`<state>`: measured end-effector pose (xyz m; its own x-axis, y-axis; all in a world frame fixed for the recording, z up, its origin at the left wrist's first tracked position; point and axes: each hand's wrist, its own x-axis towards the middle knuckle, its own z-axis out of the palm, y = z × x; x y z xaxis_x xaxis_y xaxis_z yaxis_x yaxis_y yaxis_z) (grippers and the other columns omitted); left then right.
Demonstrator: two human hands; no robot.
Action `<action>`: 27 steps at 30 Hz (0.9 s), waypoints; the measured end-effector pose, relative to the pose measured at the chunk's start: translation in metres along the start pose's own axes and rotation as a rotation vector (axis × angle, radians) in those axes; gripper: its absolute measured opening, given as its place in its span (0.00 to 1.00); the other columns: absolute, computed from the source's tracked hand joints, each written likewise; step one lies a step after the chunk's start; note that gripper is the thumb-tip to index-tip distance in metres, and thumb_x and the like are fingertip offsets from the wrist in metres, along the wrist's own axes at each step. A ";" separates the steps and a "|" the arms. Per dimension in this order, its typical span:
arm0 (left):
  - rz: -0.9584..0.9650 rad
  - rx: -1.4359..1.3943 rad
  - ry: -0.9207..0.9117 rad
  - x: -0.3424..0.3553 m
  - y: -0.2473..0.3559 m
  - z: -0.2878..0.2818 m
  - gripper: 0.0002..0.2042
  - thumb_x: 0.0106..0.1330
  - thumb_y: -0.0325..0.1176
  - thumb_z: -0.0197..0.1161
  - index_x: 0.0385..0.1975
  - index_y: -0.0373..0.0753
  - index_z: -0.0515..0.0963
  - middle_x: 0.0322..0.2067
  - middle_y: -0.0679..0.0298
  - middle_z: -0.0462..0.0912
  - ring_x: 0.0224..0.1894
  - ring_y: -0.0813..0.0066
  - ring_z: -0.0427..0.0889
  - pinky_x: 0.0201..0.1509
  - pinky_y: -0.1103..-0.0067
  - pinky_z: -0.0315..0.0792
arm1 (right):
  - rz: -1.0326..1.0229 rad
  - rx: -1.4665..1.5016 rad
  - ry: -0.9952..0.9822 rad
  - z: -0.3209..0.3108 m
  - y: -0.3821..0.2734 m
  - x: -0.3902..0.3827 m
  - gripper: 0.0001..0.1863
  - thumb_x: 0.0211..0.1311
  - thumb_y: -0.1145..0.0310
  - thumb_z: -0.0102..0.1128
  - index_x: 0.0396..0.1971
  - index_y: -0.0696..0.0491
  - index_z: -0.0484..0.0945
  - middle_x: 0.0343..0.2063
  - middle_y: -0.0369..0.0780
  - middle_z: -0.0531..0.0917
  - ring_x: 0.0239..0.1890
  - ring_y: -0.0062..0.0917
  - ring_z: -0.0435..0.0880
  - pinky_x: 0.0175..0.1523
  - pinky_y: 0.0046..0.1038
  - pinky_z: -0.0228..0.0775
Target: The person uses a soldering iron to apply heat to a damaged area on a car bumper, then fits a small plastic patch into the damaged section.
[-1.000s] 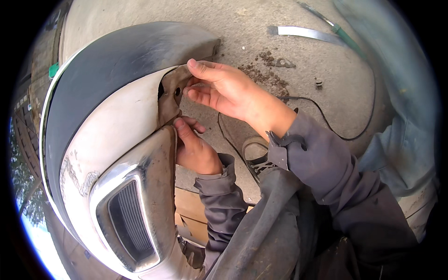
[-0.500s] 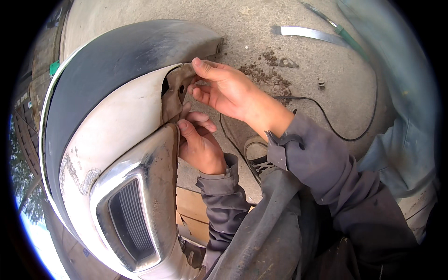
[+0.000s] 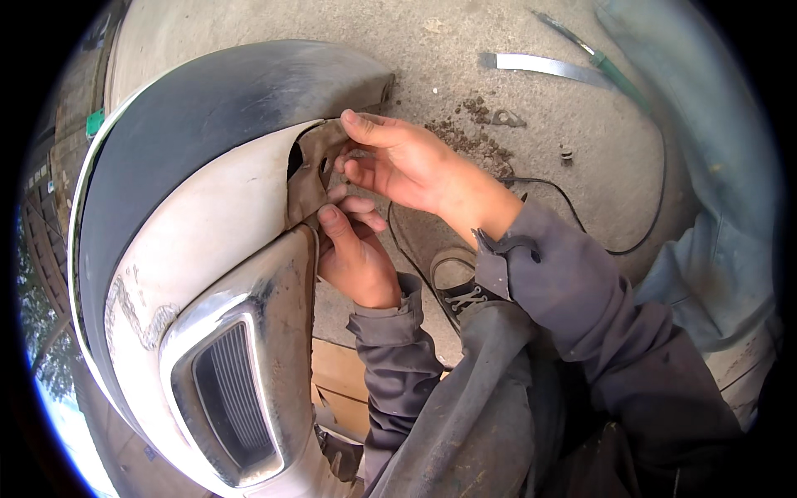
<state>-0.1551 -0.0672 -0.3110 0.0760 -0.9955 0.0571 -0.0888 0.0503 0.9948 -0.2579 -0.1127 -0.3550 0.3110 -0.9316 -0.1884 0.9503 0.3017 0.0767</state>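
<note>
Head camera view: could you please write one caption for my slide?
Left hand and right hand at the dirty end of a scuffed car bumper.

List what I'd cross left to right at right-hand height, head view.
Dark panel → white panel → brown end piece → right hand → dirt crumbs → small dark piece → thin dark cable → blurred blue-grey cloth.
</note>
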 end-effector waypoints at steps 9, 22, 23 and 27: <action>0.040 -0.052 -0.073 -0.005 0.000 -0.002 0.27 0.68 0.53 0.43 0.42 0.29 0.71 0.25 0.64 0.75 0.24 0.81 0.67 0.30 0.84 0.62 | -0.044 -0.005 0.002 0.001 0.008 0.003 0.13 0.59 0.59 0.60 0.34 0.53 0.74 0.31 0.34 0.77 0.30 0.21 0.75 0.36 0.19 0.71; 0.076 -0.084 -0.157 0.004 -0.006 -0.012 0.25 0.69 0.50 0.44 0.43 0.27 0.69 0.30 0.58 0.77 0.26 0.78 0.71 0.34 0.82 0.66 | -0.062 -0.012 0.005 -0.004 0.010 0.008 0.12 0.59 0.60 0.59 0.32 0.54 0.74 0.26 0.38 0.77 0.24 0.19 0.75 0.31 0.19 0.71; 0.080 -0.071 -0.157 0.004 -0.004 -0.012 0.25 0.69 0.50 0.44 0.43 0.27 0.69 0.30 0.58 0.77 0.26 0.77 0.71 0.34 0.82 0.66 | -0.051 -0.019 0.027 -0.003 0.009 0.008 0.12 0.59 0.60 0.59 0.32 0.54 0.73 0.25 0.38 0.77 0.23 0.19 0.74 0.30 0.19 0.71; 0.069 -0.067 -0.136 0.002 -0.001 -0.011 0.26 0.69 0.50 0.46 0.44 0.28 0.71 0.29 0.61 0.77 0.27 0.77 0.69 0.35 0.82 0.64 | -0.048 -0.057 0.078 0.005 0.008 0.004 0.13 0.60 0.59 0.59 0.31 0.55 0.72 0.22 0.38 0.76 0.21 0.18 0.73 0.28 0.18 0.69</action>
<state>-0.1443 -0.0681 -0.3109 -0.0640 -0.9909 0.1182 -0.0228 0.1199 0.9925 -0.2493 -0.1153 -0.3508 0.2627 -0.9275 -0.2661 0.9629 0.2697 0.0106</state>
